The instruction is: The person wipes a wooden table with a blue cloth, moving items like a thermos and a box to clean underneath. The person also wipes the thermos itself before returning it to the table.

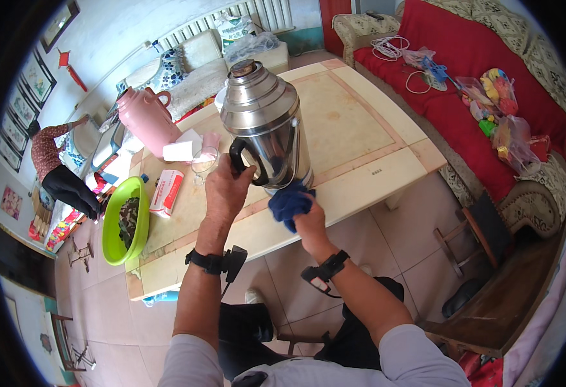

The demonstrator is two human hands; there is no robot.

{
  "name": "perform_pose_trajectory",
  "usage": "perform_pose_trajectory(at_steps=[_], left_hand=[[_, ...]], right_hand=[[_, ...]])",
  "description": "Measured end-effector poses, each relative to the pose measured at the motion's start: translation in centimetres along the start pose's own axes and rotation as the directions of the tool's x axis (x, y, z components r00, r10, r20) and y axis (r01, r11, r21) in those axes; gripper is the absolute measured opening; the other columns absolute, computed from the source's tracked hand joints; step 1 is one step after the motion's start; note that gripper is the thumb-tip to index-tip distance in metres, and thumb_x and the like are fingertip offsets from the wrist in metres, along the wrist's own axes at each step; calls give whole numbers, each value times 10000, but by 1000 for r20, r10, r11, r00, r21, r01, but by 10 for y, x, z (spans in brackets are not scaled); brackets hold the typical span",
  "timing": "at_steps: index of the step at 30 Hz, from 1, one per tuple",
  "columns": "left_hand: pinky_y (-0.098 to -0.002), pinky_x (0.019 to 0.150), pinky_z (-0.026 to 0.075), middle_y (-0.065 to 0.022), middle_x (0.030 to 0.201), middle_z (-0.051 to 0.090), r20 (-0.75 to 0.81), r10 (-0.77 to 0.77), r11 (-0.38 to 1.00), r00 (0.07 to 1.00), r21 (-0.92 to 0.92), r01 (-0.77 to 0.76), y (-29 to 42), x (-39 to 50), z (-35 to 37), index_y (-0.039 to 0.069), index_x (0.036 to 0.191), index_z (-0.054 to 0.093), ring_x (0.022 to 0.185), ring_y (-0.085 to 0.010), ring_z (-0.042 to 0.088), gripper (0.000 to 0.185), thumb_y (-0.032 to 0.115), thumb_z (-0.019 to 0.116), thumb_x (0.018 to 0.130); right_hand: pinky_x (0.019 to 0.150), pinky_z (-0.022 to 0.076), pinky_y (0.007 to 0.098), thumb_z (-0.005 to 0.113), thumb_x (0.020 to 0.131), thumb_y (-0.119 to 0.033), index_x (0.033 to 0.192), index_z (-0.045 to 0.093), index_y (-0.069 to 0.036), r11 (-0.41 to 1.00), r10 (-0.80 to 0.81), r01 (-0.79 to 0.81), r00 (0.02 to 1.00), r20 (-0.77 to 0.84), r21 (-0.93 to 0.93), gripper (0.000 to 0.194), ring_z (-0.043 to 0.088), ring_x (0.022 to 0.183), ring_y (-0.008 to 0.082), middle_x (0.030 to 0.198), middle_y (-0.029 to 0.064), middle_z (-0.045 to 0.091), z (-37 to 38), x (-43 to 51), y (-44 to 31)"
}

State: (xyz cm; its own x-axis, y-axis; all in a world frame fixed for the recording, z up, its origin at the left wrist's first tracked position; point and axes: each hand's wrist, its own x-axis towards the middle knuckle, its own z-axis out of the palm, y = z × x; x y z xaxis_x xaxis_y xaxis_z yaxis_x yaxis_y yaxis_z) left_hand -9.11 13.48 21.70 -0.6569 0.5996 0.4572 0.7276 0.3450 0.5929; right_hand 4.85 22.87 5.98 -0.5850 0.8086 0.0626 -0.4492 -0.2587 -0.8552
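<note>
A shiny stainless steel thermos flask [263, 116] with a cork stopper [243, 67] stands near the front edge of the table. My left hand [227, 186] grips its black side handle [237, 155]. In my right hand [312, 225] is a bunched dark blue cloth [288, 205], pressed against the lower part of the flask. The cloth hides part of the flask's base. Left of my left hand stands a clear glass mug [204, 162].
On the cream table [360, 159] are a pink thermos flask [147, 121], a red-and-white packet [166, 192] and a green basin [140, 227] holding camouflage cloth. A person [53, 164] leans over at the far left. A red-covered sofa [437, 106] bears bagged toys and cables.
</note>
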Motion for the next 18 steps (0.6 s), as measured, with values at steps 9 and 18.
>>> perform_pose_trajectory(at_steps=[9, 18], left_hand=[[-434, 609, 556, -163, 735, 712, -50, 124, 992, 991, 17, -123, 50, -30, 30, 6, 934, 621, 663, -362, 721, 409, 308, 886, 852], [-504, 590, 548, -213, 740, 699, -136, 139, 990, 981, -11, -142, 78, -38, 74, 7, 991, 558, 682, -461, 692, 461, 348, 851, 888]], right_hand=[[934, 552, 304, 609, 810, 103, 1347, 687, -38, 964, 108, -90, 992, 58, -252, 560, 701, 1032, 180, 1130, 104, 754, 13, -14, 19], [827, 538, 344, 779, 962, -191, 1301, 665, -15, 919, 25, 15, 995, 96, -395, 398, 681, 1003, 152, 1061, 72, 747, 6, -11, -12]])
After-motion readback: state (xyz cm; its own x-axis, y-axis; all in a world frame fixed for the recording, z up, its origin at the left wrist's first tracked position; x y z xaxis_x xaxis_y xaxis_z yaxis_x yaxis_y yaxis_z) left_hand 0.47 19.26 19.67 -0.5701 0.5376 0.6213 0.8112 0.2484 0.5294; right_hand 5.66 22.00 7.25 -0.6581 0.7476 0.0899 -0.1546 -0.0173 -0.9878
